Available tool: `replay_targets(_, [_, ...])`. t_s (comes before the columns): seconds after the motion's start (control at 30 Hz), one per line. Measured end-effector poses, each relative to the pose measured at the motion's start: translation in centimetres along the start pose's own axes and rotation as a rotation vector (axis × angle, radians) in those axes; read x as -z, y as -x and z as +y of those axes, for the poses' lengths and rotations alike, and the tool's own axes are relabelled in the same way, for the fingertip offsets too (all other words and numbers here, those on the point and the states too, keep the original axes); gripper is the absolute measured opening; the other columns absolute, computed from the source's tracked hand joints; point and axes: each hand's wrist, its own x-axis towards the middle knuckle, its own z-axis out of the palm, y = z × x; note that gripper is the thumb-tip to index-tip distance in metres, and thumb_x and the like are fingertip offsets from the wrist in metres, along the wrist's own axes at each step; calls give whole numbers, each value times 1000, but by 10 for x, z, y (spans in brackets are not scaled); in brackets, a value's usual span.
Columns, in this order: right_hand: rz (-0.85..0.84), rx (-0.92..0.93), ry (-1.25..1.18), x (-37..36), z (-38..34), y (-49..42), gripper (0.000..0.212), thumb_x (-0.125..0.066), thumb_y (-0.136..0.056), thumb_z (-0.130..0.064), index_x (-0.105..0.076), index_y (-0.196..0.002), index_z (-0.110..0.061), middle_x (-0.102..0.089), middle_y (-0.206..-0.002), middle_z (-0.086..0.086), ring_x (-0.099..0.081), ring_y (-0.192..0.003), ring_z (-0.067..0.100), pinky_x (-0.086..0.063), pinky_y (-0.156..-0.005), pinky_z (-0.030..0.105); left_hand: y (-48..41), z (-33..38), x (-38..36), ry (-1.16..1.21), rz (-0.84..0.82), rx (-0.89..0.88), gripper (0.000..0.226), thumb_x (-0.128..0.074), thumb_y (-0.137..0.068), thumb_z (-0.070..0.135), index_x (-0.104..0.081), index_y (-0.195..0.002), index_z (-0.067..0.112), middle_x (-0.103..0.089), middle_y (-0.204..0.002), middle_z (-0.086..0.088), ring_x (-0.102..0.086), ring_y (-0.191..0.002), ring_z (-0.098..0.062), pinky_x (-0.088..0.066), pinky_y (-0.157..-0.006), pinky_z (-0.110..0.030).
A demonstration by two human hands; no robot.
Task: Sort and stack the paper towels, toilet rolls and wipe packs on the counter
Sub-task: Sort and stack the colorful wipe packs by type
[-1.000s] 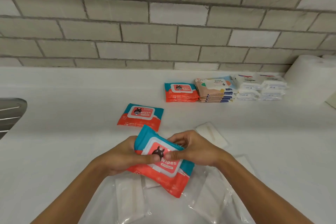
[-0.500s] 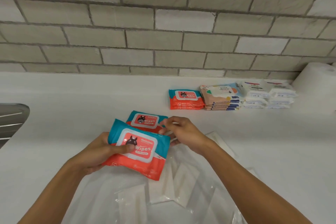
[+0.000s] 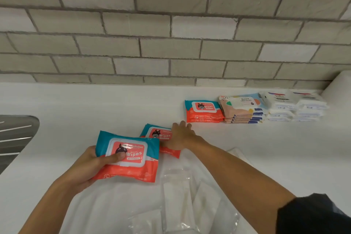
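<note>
Broadly, the white counter (image 3: 76, 104) is lying open toward twelve o'clock, with a metal sink edge (image 3: 17, 135) bounding it at nine o'clock and a clear bag (image 3: 180, 195) spreading at six. At two o'clock the matching red-and-teal stack (image 3: 204, 113) is waiting. The left hand (image 3: 87, 165) is gripping one wipe pack (image 3: 129, 157), thumb across its lid. The right hand (image 3: 180, 135) is resting outstretched fingers on a second pack (image 3: 157, 135) lying on the counter. Squaring both packs together before carrying them seems wise, and the route across appears unobstructed.
</note>
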Motion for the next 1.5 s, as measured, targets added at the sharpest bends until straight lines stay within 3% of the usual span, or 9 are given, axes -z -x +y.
replay_targets(0.13, [-33,-16,24,2,-4,-5,93,-63,-72,-71,-34,-141,-15,-30,-149,14,-25,-140,38,-40,-105,46,-1,-4,5,2,21,1,78,-94,-46,31,-66,-115,8,-75,-100,-16,-74,-85,-32,-58,-57,-32])
replay_targets(0.27, [-49,-56,-171,2,1,-4,106,-73,-59,-74,-33,-136,-14,-54,-129,7,-58,-114,27,-54,-91,40,-5,-5,6,19,26,10,76,-95,-51,31,-65,-118,8,-75,-102,-14,-73,-90,-34,-60,-64,-35])
replay_targets(0.33, [-59,-65,-312,-1,1,0,110,-78,-62,-65,-23,-143,-15,-55,-130,6,-62,-110,24,-57,-86,37,-7,-4,5,19,24,5,88,-95,-39,38,-66,-117,9,-75,-103,-14,-73,-91,-34,-60,-65,-35])
replay_targets(0.53, [67,-36,-562,-4,13,15,65,-82,-70,-47,-50,-119,-20,-63,-122,1,-68,-97,17,-57,-75,25,-12,0,-4,28,12,-25,109,-97,-15,49,-67,-113,12,-76,-101,-13,-74,-86,-30,-59,-58,-32])
replay_targets(0.63, [95,-66,-750,-3,26,21,65,-85,-68,-43,-54,-121,-23,-64,-122,-1,-67,-87,12,-55,-64,18,-16,2,-10,54,4,-38,109,-96,-13,50,-68,-112,13,-76,-99,-12,-75,-82,-27,-59,-58,-31])
replay_targets(0.77, [165,-69,-913,9,44,23,61,-86,-70,-30,-59,-123,-21,-64,-122,0,-69,-92,15,-59,-70,26,-23,5,-20,100,-5,-41,108,-97,-13,49,-68,-111,14,-76,-99,-12,-75,-83,-28,-60,-60,-32])
replay_targets(1.03, [263,-28,-903,79,78,13,37,-75,-84,-17,-60,-117,-23,-64,-103,0,-66,-72,8,-55,-56,21,-40,10,-36,141,-11,-18,99,-99,-26,41,-67,-115,13,-76,-102,-12,-74,-90,-31,-61,-74,-39])
replay_targets(1.27, [269,-96,-713,127,101,-28,33,-71,-87,-15,-62,-118,-21,-65,-108,6,-70,-91,22,-60,-78,36,-51,9,-39,160,-11,7,105,-98,-14,44,-67,-110,14,-76,-100,-13,-74,-86,-31,-62,-64,-36])
replay_targets(1.5, [93,-155,-438,143,115,-60,36,-65,-90,-14,-59,-126,-11,-67,-117,11,-68,-101,26,-55,-94,41,-60,5,-43,172,17,51,72,-93,-51,28,-65,-116,12,-75,-101,-15,-73,-90,-34,-58,-84,-48])
